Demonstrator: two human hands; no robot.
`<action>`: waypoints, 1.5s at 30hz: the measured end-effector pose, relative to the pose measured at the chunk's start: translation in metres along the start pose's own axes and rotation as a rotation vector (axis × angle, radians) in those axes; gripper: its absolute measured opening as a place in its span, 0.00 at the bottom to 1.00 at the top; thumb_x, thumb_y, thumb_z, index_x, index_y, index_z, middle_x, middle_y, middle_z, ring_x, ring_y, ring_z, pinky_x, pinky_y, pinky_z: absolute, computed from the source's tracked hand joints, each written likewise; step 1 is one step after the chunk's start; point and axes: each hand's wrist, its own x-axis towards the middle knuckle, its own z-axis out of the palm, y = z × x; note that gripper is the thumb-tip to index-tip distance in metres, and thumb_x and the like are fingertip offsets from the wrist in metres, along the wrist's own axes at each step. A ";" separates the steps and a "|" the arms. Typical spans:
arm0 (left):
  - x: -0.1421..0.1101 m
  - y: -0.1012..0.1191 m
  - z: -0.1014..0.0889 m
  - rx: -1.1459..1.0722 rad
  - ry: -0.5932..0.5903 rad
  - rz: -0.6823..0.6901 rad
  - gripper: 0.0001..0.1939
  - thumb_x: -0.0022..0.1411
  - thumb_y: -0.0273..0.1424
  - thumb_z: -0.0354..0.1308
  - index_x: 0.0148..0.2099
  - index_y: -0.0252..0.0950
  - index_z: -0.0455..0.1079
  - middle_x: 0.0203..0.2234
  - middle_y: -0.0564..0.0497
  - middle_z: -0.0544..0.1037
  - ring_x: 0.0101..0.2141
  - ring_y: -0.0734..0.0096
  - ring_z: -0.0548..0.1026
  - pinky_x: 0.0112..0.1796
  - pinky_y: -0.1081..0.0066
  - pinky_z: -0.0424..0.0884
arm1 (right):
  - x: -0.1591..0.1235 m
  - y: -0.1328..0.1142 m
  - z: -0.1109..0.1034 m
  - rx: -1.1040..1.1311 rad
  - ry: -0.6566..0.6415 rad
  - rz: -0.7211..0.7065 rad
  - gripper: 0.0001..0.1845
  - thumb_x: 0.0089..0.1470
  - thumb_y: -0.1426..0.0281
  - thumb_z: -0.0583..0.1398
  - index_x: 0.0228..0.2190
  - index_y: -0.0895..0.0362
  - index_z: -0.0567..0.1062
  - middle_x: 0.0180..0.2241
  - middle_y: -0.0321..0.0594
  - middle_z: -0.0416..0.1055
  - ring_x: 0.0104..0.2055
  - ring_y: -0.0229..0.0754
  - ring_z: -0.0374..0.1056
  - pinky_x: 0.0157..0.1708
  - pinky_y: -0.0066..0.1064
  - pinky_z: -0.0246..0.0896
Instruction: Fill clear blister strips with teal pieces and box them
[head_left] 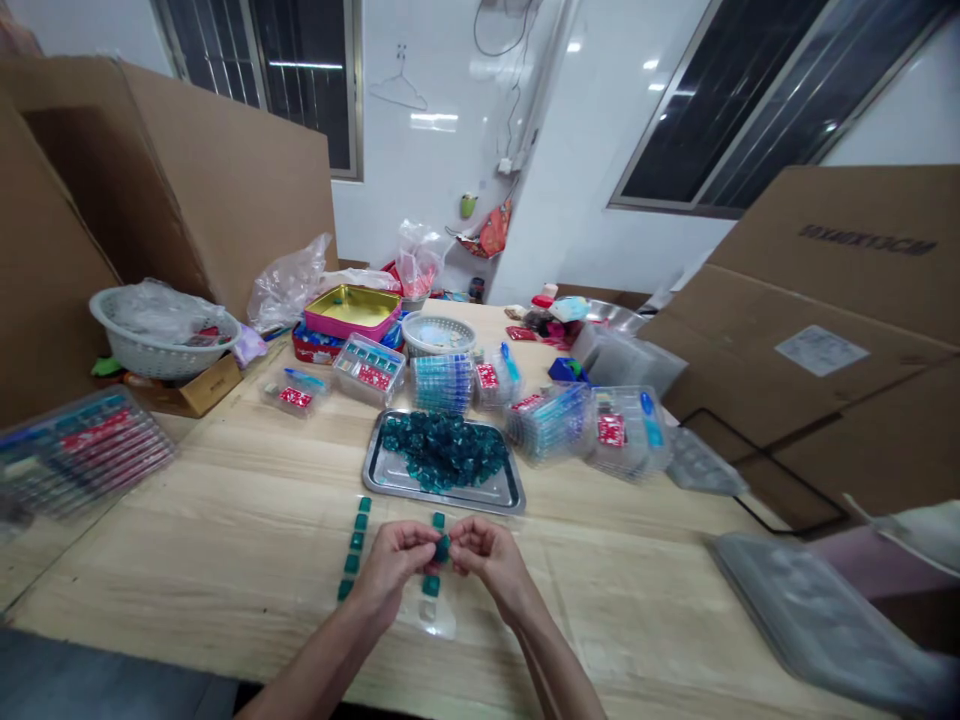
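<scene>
Left hand (396, 562) pinching small glossy dark-teal piece (442, 549), visible long axis near-upright, top leaning slightly right; right hand (489, 558) at its edge, can't tell if gripping.

You have bright light; glare streaks the wall (431, 165) beyond your right grip (491, 560); plastic trays (817, 620) to its right blur and stretch.

White wall (442, 60); dark windows (307, 75); pale wooden table (637, 580).

Bare left hand (391, 562) and bare right hand (491, 562), slim bare forearms (316, 655), somewhat blurred fingers (414, 529), probably slender.
</scene>
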 end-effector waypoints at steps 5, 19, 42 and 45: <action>-0.003 0.006 -0.004 -0.126 -0.080 -0.148 0.18 0.33 0.30 0.69 0.30 0.30 0.71 0.20 0.52 0.74 0.20 0.77 0.70 0.25 0.75 0.61 | -0.005 -0.004 0.007 0.017 -0.050 0.012 0.16 0.32 0.67 0.69 0.23 0.58 0.70 0.17 0.30 0.68 0.18 0.31 0.62 0.20 0.23 0.54; -0.023 -0.027 -0.019 1.044 0.083 0.145 0.11 0.44 0.17 0.49 0.27 0.34 0.68 0.19 0.56 0.67 0.24 0.74 0.67 0.27 0.75 0.58 | -0.034 0.038 0.016 -0.573 -0.018 -0.058 0.06 0.34 0.79 0.52 0.19 0.56 0.65 0.15 0.28 0.61 0.18 0.33 0.59 0.19 0.22 0.49; -0.030 -0.052 -0.028 1.157 0.105 0.401 0.13 0.52 0.18 0.46 0.33 0.37 0.70 0.29 0.47 0.75 0.35 0.63 0.72 0.39 0.66 0.67 | -0.040 0.052 0.023 -1.203 -0.218 -0.600 0.14 0.48 0.83 0.50 0.28 0.58 0.73 0.29 0.43 0.72 0.31 0.43 0.68 0.31 0.30 0.65; -0.034 -0.048 -0.026 1.182 0.079 0.401 0.13 0.55 0.20 0.45 0.34 0.37 0.70 0.29 0.47 0.74 0.33 0.64 0.72 0.37 0.66 0.67 | -0.043 0.042 0.019 -1.084 -0.282 -0.616 0.15 0.51 0.82 0.50 0.31 0.57 0.73 0.32 0.44 0.71 0.34 0.41 0.69 0.33 0.29 0.65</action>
